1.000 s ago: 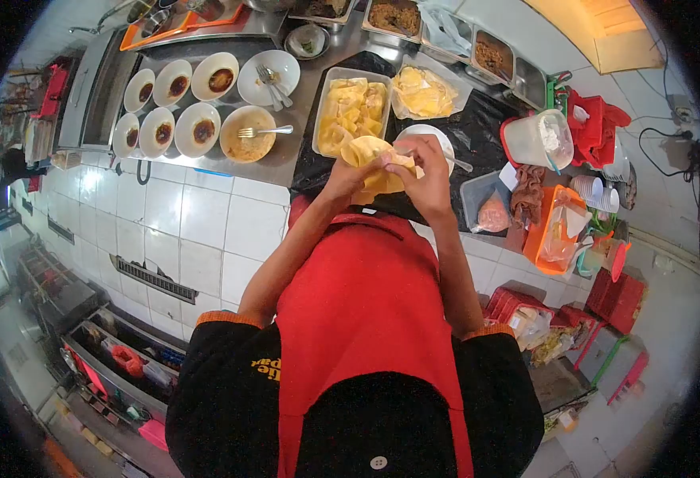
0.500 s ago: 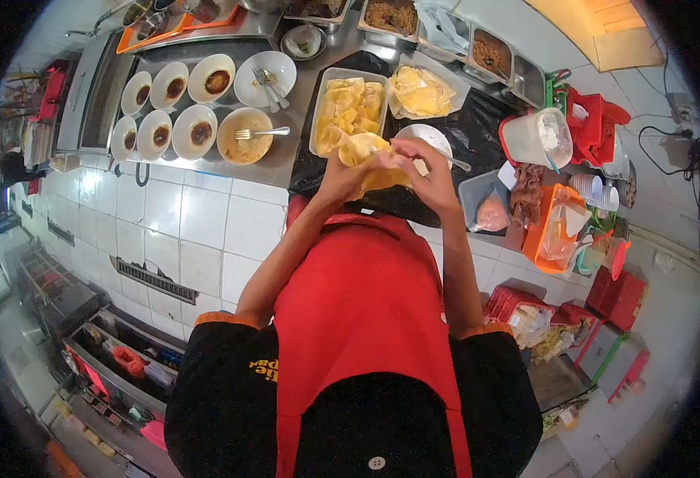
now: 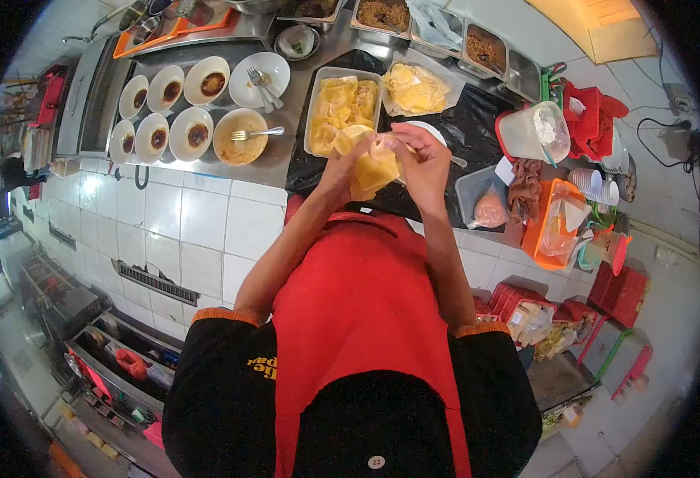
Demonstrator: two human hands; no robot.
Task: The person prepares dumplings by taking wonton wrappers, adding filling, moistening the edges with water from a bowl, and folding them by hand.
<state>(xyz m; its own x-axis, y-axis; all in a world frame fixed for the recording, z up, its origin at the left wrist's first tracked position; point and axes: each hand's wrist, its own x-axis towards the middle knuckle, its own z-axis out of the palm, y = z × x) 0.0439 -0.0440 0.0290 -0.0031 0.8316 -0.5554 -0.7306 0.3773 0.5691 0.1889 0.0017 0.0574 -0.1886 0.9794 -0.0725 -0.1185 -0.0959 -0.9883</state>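
Wrapper [image 3: 377,172] held; both hands [image 3: 340,170] [image 3: 424,166] curled

- The thin sheet [image 3: 375,170] you hold is yellow.
- Your apron [image 3: 362,295] is plain red.
- Your shirt [image 3: 214,398] is black with orange cuffs [image 3: 226,316] and yellow lettering [image 3: 263,367].

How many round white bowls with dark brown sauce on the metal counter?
6, in two rows: back left bowl, back middle bowl, back right bowl; front left bowl, front middle bowl, front right bowl. None seems hidden.
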